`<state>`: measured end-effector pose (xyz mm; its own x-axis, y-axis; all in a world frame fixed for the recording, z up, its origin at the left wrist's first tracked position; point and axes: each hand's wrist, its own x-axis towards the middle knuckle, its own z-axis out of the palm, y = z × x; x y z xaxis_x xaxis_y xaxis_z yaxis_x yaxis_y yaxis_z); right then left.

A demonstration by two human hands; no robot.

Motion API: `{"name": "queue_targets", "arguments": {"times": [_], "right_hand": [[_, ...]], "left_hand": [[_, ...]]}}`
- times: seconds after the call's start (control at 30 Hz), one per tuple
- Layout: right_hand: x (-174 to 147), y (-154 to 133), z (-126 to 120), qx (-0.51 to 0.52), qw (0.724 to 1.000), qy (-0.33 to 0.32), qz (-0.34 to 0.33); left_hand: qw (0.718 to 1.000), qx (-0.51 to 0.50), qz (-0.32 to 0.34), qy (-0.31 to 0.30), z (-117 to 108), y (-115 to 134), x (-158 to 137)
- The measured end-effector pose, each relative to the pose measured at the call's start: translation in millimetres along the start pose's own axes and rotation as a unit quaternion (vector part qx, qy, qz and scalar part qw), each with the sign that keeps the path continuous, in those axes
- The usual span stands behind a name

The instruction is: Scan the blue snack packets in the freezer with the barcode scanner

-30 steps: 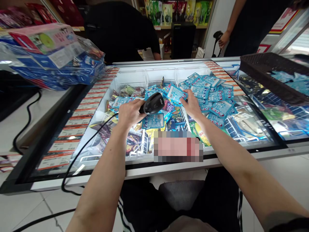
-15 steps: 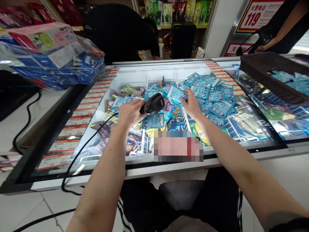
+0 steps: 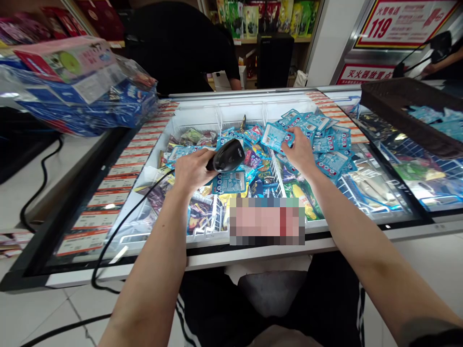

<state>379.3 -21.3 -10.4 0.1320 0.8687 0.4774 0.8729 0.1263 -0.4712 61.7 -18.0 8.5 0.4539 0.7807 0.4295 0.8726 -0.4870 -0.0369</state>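
Packet (image 3: pixel 274 137), blue, one: in the right hand (image 3: pixel 301 150), fingers pinching its right edge; label upward, an apparent barcode at its left end. Located at the left border of the pile (image 3: pixel 331 161); whether it touches the pile, cannot tell.

Scanner (image 3: pixel 228 156), black, corded, one: in the left hand (image 3: pixel 193 168), fingers wrapped round the handle; head left of the packet and apart from it, reading window out of sight.

Loose packet (image 3: pixel 229 182), blue, one: flat below the scanner head, on the freezer (image 3: pixel 253 257) glass.

Step in hand, by judgement: shifting a packet by the pile with the scanner held ready; whether it has been read, cannot tell. Next move, by judgement: packet kept label-up, then let go flat, clear of the scanner.

Differences from the earlier frame: right hand and packet farther right, nearer the pile; scanner nearly unmoved; a co-worker's arm (image 3: pixel 443 63) farther right, baring more of the red sign (image 3: pixel 407 24).
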Motion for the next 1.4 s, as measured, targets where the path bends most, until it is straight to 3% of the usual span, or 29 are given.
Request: {"name": "queue_targets", "arguments": {"times": [0.17, 0.47, 0.6, 0.77, 0.83, 1.0, 1.1, 1.27, 1.4], "right_hand": [[7, 16, -8, -0.055, 0.997, 0.030, 0.034], [3, 26, -11, -0.106, 0.992, 0.056, 0.035], [-1, 16, -12, -0.112, 0.992, 0.053, -0.015], [-7, -1, -9, -0.125, 0.981, -0.071, -0.134], [-7, 0, -7, -0.133, 0.974, -0.104, -0.152], [-5, 12, -5, -0.159, 0.977, -0.075, -0.123], [-6, 7, -6, -0.167, 0.974, -0.062, -0.139], [-12, -13, -2, -0.102, 0.964, -0.086, -0.228], [-20, -29, 5, -0.009, 0.936, -0.153, -0.318]], "left_hand": [[1.000, 0.005, -0.011, 0.001, -2, 0, 0], [1.000, 0.012, -0.028, 0.004, -3, 0, 0], [1.000, 0.003, -0.029, 0.004, -3, -1, -1], [0.999, -0.007, -0.032, 0.006, -3, -3, -1], [0.999, -0.009, -0.033, 0.002, -3, -4, -1], [0.999, -0.005, -0.036, -0.002, -2, -6, -1], [0.999, -0.006, -0.048, 0.003, -1, -8, -2], [0.997, 0.022, -0.068, 0.025, 1, -11, -2], [0.995, 0.033, -0.080, 0.038, 2, -12, -1]]}}
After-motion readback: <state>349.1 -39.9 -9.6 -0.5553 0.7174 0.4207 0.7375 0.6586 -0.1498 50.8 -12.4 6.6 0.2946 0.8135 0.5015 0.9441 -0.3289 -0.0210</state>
